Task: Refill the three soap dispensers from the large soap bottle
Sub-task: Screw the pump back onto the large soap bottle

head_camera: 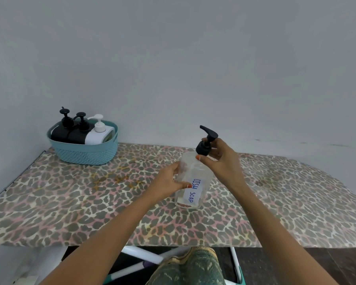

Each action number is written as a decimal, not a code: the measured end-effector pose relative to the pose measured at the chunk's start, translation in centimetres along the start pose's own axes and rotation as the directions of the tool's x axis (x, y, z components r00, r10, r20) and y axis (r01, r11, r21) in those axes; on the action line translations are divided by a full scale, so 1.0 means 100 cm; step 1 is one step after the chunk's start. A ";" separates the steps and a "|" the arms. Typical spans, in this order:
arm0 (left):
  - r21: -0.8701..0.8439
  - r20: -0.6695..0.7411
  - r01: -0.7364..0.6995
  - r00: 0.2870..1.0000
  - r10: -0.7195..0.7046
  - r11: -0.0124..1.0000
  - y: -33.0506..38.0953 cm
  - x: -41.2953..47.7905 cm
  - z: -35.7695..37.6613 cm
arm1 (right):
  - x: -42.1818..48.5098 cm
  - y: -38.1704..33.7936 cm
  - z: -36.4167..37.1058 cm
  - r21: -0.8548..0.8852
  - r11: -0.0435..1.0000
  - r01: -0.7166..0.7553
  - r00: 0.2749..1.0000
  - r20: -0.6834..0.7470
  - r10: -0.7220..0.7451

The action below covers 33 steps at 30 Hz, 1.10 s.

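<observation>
A clear large soap bottle point(195, 179) with a white "DISH SOAP" label stands on the leopard-print table point(70, 202). My left hand point(169, 182) grips the bottle's left side. My right hand point(220, 159) holds the collar of its black pump top point(206, 144) between thumb and fingers. At the back left, a teal basket point(84, 155) holds two black dispensers point(65, 130) point(80, 132) and one white dispenser point(98, 132), each with its pump on.
A pale wall runs close behind the table. The table's rounded end reaches to the right. White frame legs and patterned green clothing show below the front edge.
</observation>
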<state>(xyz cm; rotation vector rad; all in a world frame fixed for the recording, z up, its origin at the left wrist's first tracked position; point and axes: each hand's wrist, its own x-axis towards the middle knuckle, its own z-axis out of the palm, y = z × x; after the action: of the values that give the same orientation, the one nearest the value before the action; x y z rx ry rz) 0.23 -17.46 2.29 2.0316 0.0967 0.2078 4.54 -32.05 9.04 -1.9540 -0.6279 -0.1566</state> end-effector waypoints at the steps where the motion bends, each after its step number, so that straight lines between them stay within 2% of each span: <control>1: -0.001 0.000 0.002 1.000 -0.002 1.000 0.000 0.000 0.000 | 0.001 0.000 0.001 -0.006 1.000 0.002 1.000 0.001 -0.002; 9: 0.005 -0.001 0.003 1.000 -0.003 1.000 0.000 -0.001 -0.001 | 0.007 0.000 -0.001 -0.053 0.999 -0.012 0.998 0.056 0.015; 13: 0.002 -0.001 -0.003 1.000 0.003 1.000 0.000 -0.001 -0.001 | 0.009 -0.003 -0.006 0.026 0.998 -0.058 0.989 0.135 0.054; 15: 0.009 -0.001 -0.008 1.000 0.008 1.000 0.000 -0.001 -0.001 | 0.010 -0.003 -0.008 0.009 0.998 -0.062 0.986 0.158 0.059; 18: 0.017 0.002 -0.009 1.000 0.009 1.000 0.002 -0.001 0.000 | 0.010 -0.001 -0.007 0.003 0.998 -0.058 0.994 0.093 0.057; 23: -0.002 0.000 0.000 1.000 0.000 1.000 0.001 -0.001 0.001 | 0.005 0.004 0.012 -0.003 0.999 -0.036 0.991 -0.133 0.035; 26: -0.017 0.000 0.007 1.000 -0.007 1.000 0.000 0.000 0.000 | 0.001 0.004 0.019 0.029 0.999 -0.030 0.983 -0.181 0.034; 28: -0.022 0.003 0.006 1.000 -0.006 1.000 0.000 0.000 0.000 | 0.001 0.002 0.017 0.035 0.999 -0.038 0.993 -0.114 0.042; 31: -0.033 0.006 -0.004 1.000 0.004 0.999 -0.001 0.000 0.000 | 0.003 -0.001 0.006 0.020 0.999 -0.032 0.994 0.106 0.030; 33: -0.032 0.008 0.000 1.000 0.000 0.999 -0.001 0.000 0.000 | 0.005 -0.001 -0.001 0.074 0.996 -0.052 0.982 0.186 0.038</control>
<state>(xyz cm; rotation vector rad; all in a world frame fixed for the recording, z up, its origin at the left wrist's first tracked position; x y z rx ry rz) 0.27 -17.44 2.22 2.0006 0.0878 0.2003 4.95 -31.88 9.37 -1.9183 -0.6988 0.0772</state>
